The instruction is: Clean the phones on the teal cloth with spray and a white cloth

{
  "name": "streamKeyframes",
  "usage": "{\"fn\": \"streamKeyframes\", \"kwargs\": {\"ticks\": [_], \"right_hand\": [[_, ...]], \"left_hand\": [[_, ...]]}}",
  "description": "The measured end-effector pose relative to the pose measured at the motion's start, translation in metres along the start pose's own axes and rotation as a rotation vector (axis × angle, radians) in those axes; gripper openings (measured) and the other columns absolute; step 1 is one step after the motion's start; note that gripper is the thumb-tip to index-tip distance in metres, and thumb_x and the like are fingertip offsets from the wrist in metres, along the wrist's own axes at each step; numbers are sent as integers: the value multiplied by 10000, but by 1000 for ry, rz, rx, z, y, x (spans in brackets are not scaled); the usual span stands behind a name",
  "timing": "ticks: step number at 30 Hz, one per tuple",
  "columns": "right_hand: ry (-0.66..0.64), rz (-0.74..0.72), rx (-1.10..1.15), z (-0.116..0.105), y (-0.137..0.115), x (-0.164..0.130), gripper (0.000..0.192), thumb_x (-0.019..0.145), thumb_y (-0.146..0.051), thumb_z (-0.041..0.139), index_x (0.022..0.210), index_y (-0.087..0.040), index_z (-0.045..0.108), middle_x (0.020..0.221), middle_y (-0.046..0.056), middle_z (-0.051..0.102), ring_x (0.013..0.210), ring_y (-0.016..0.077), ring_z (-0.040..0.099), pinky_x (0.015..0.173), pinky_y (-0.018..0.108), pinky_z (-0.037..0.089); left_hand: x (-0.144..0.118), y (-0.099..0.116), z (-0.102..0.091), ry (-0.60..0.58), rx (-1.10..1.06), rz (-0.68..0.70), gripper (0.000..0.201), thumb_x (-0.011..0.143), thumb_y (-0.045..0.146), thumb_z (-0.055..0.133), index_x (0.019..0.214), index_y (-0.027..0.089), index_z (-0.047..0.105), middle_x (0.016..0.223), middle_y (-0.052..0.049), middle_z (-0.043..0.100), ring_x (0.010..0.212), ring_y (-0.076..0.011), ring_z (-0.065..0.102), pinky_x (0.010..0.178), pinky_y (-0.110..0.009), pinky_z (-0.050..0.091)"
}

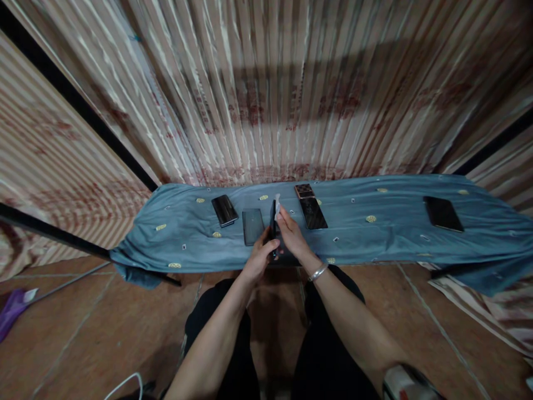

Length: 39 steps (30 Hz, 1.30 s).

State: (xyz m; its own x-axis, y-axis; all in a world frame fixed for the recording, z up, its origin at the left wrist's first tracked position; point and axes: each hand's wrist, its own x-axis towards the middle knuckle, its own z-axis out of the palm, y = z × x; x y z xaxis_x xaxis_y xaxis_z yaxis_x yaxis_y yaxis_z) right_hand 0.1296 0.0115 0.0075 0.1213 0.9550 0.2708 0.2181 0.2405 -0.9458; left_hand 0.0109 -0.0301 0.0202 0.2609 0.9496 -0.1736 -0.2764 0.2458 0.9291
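Observation:
My left hand (264,251) is closed around the lower end of a dark smartphone (273,214), held upright and nearly edge-on to me. My right hand (290,230) pinches a small white tissue (277,204) against the phone's right side, near its top. A grey phone (252,226) lies flat just left of my hands. Farther left is a black phone (224,210) that looks thick or folded. On the right, an unfolded flip phone (313,211) shows a patterned upper part and a glossy black lower part.
A blue patterned cloth (370,244) covers the narrow table. A black tablet-like device (443,213) lies toward its right end. Striped curtains (266,83) hang behind and beside it, with dark poles (79,105) at the sides. A purple item (12,311) is on the tiled floor at left.

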Motion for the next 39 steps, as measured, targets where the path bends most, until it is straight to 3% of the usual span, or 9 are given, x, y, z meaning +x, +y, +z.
{"fn": "streamKeyframes", "kwargs": {"ticks": [3, 6, 10, 13, 16, 22, 28, 32, 39], "right_hand": [[-38, 7, 33, 1, 1, 3, 592, 901, -581, 408, 1375, -246, 528, 1434, 45, 534, 1361, 236, 445, 1151, 437, 321], [-5, 17, 66, 4, 3, 6, 541, 906, -568, 432, 1329, -262, 573, 1372, 43, 589, 1330, 246, 481, 1131, 454, 358], [35, -22, 46, 9, 3, 5, 503, 925, -529, 420, 1334, -278, 570, 1322, 35, 628, 1308, 256, 509, 1124, 460, 370], [31, -64, -1, 10, -2, 0, 507, 951, -445, 397, 1425, -281, 470, 1386, 27, 580, 1330, 252, 489, 1131, 458, 366], [-12, -157, -49, 9, -8, -4, 529, 963, -354, 377, 1485, -270, 377, 1464, 12, 503, 1379, 216, 433, 1169, 426, 323], [-123, -323, -156, 9, -14, -11, 573, 937, -179, 321, 1507, -237, 335, 1560, -2, 358, 1449, 154, 309, 1216, 387, 234], [-295, -367, -155, 20, -18, -32, 579, 942, -154, 313, 1505, -292, 335, 1546, -35, 378, 1433, 147, 342, 1208, 381, 271], [-340, -380, -160, 23, -18, -36, 554, 967, -188, 299, 1513, -275, 317, 1555, -22, 363, 1445, 141, 313, 1205, 369, 275], [-231, -257, -173, 12, -12, -15, 516, 993, -329, 335, 1508, -299, 324, 1577, -24, 318, 1466, 168, 270, 1214, 409, 231]], "left_hand": [[-10, 7, 2, -11, -139, -63, 563, 591, 403, 750, 1077, 148, 624, 909, -57, 686, 619, -120, 620, 510, -213, 400], [-15, 12, 4, -15, -224, -99, 468, 581, 428, 736, 938, 144, 632, 885, -64, 691, 651, -146, 649, 491, -206, 382], [-17, 14, 3, -5, -257, -118, 448, 574, 442, 719, 885, 135, 620, 821, -74, 688, 719, -201, 677, 489, -219, 371], [-16, 13, 1, 1, -256, -115, 447, 568, 440, 728, 875, 138, 608, 755, -60, 673, 712, -207, 670, 485, -224, 354], [-15, 12, -2, 15, -246, -125, 431, 559, 452, 747, 824, 149, 592, 676, -25, 636, 638, -176, 639, 492, -226, 353], [-13, 14, -7, 31, -252, -114, 436, 537, 441, 769, 821, 152, 610, 633, 1, 612, 576, -144, 583, 488, -233, 357], [-9, 25, -17, 188, -327, -36, 379, 567, 432, 752, 810, 169, 628, 642, 16, 618, 576, -129, 554, 466, -227, 357], [-7, 26, -19, 256, -374, -19, 365, 597, 429, 735, 840, 176, 637, 657, 32, 616, 556, -102, 522, 455, -216, 347], [-12, 14, -10, 112, -305, -111, 381, 600, 477, 712, 753, 139, 623, 575, -8, 576, 532, -123, 530, 461, -225, 341]]}}
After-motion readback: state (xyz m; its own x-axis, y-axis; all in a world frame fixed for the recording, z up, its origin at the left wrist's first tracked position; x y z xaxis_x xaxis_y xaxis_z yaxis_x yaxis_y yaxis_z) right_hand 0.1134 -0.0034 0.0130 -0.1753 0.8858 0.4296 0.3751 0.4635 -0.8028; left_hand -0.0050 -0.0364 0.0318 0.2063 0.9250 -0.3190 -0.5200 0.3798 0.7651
